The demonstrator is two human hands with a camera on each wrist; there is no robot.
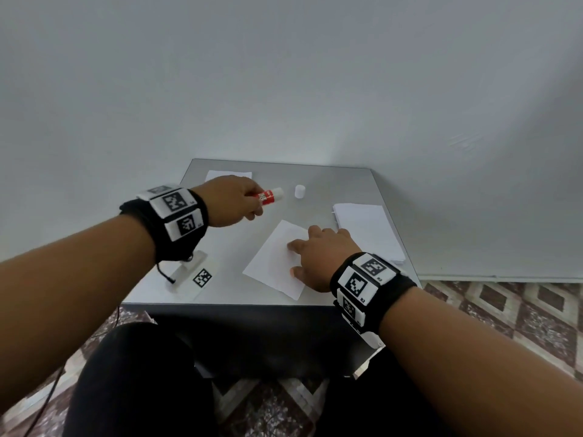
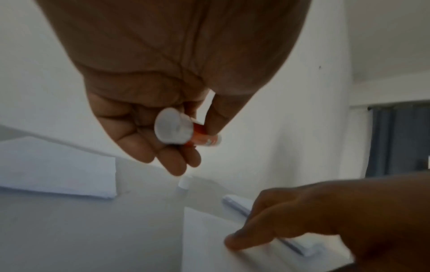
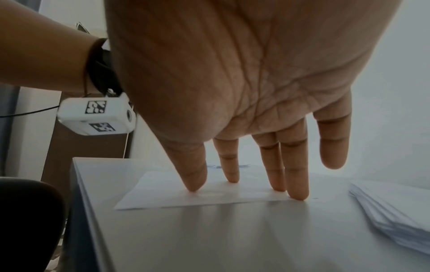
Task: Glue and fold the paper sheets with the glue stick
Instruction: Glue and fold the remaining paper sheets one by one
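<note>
While the grey counter [image 1: 331,184] carries the work, a single paper sheet [image 1: 271,263] lies at its centre, a stack of paper sheets [image 1: 369,228] at three o'clock and one more sheet [image 1: 227,175] at eleven. The right hand [image 1: 318,257] is spread wide, its straight fingertips [image 3: 299,196] pressing the centre sheet flat. The left hand [image 1: 228,200] holds the red glue stick [image 1: 269,196] above the counter at ten o'clock from the sheet, thumb and fingers curled round the barrel. Its white cap [image 1: 300,191] stands apart at twelve. The gluing step appears to be in hand; next, the stick's uncapped end likely needs bringing down onto the pinned sheet.
</note>
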